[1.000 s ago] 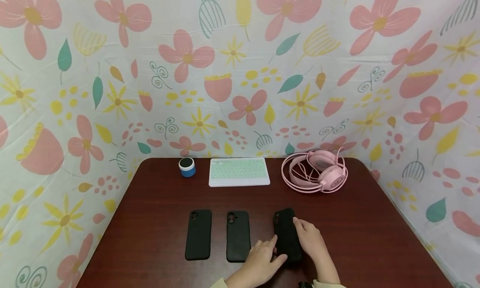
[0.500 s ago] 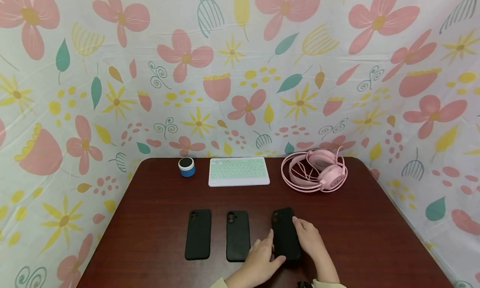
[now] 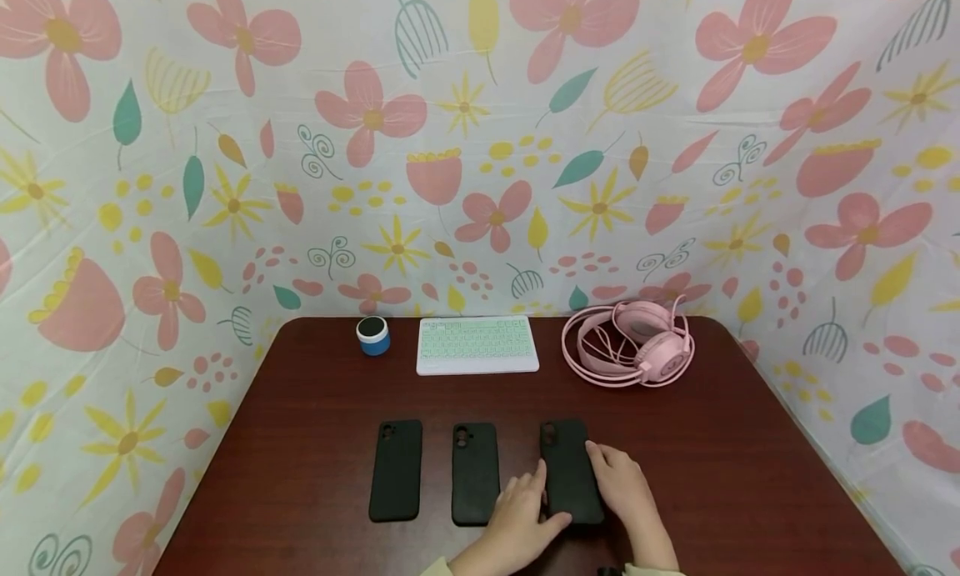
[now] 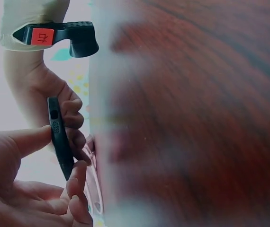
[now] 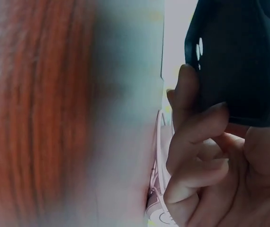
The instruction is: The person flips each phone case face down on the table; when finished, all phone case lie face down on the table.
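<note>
A black phone case point(image 3: 572, 480) is held between both hands, its back and camera cutout facing up in the head view. My left hand point(image 3: 520, 513) grips its left side and bottom edge, with the thumb point(image 4: 35, 141) on the lower end. My right hand point(image 3: 624, 484) holds the right long side, fingers curled at the edge. From the right wrist, the hollow inner side of the phone case point(image 5: 237, 61) shows, with bent fingers point(image 5: 196, 132) against its rim. Two more black phone cases, a middle one point(image 3: 476, 474) and a left one point(image 3: 396, 471), lie flat in a row.
At the back of the dark wooden table point(image 3: 315, 443) stand a small blue and white speaker point(image 3: 373, 338), a white keyboard point(image 3: 477, 345) and pink headphones point(image 3: 637, 343) with coiled cable. A flower-print cloth point(image 3: 480, 142) hangs behind and at the sides.
The held phone case has shifted slightly left at its top end, and its back faces the head camera more squarely. Both hands keep their grip; the other cases stay put.
</note>
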`<state>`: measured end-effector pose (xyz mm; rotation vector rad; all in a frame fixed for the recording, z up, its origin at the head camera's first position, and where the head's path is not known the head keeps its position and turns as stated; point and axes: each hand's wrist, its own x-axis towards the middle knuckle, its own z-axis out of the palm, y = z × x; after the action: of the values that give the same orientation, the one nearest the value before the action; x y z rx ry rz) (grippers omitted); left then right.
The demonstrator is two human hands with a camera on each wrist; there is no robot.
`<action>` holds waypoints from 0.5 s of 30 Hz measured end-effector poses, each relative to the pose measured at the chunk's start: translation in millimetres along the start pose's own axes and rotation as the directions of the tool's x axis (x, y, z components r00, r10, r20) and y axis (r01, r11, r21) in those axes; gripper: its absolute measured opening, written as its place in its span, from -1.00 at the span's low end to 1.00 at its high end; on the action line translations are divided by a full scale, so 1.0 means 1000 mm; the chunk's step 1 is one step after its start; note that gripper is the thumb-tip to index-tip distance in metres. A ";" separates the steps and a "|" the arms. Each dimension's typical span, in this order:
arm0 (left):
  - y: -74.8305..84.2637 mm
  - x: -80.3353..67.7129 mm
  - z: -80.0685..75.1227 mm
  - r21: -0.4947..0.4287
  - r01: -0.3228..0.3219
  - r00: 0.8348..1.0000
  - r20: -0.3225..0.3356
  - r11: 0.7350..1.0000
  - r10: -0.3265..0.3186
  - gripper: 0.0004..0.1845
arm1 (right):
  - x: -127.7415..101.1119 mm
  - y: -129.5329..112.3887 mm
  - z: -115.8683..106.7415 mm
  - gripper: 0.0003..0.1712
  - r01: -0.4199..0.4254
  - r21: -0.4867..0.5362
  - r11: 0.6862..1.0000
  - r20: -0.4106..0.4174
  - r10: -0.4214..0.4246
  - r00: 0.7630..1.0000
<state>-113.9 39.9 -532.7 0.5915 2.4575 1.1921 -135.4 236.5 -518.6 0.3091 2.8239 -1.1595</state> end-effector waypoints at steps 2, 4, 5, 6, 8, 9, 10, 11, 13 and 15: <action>0.000 -0.001 0.000 -0.003 -0.004 1.000 -0.009 1.000 0.004 -0.12 | 0.000 0.000 0.001 -0.44 -0.006 -0.014 1.000 -0.015 0.006 1.000; 0.001 -0.001 0.000 0.005 -0.011 1.000 -0.026 1.000 0.011 -0.12 | -0.001 0.000 0.002 -0.49 0.000 -0.027 1.000 -0.028 -0.001 1.000; 0.001 -0.002 -0.001 0.013 -0.015 0.999 -0.035 1.000 0.016 -0.12 | -0.001 0.000 0.002 -0.51 0.005 -0.031 1.000 -0.033 -0.006 0.999; 0.002 -0.002 -0.001 0.018 -0.019 0.999 -0.045 1.000 0.020 -0.12 | -0.001 0.000 0.002 -0.52 0.006 -0.032 0.999 -0.037 -0.007 0.999; 0.003 -0.003 -0.001 0.036 -0.021 0.998 -0.063 0.999 0.023 -0.12 | -0.001 0.000 0.003 -0.55 0.009 -0.034 0.999 -0.046 -0.011 0.999; 0.003 -0.003 -0.001 0.048 -0.021 0.997 -0.071 0.999 0.024 -0.12 | -0.001 -0.001 0.003 -0.56 0.011 -0.036 0.999 -0.049 -0.013 0.999; 0.004 -0.003 -0.001 0.060 -0.019 0.997 -0.077 0.998 0.024 -0.12 | -0.001 -0.001 0.003 -0.57 0.007 -0.034 0.999 -0.051 -0.009 0.999; 0.004 -0.003 -0.002 0.066 -0.018 0.996 -0.081 0.998 0.023 -0.11 | -0.001 -0.001 0.003 -0.59 0.004 -0.033 0.999 -0.053 -0.006 0.999; 0.005 -0.004 -0.002 0.077 -0.013 0.996 -0.085 0.997 0.019 -0.11 | 0.000 -0.001 0.003 -0.61 0.001 -0.037 0.999 -0.056 -0.003 0.998; 0.005 -0.004 -0.002 0.087 -0.008 0.996 -0.088 0.996 0.016 -0.11 | 0.000 -0.001 0.003 -0.62 0.004 -0.041 0.999 -0.056 -0.007 0.998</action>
<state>-110.5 39.2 -527.2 0.5900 2.5945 1.1451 -135.8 233.6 -519.5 0.3367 2.8946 -1.1099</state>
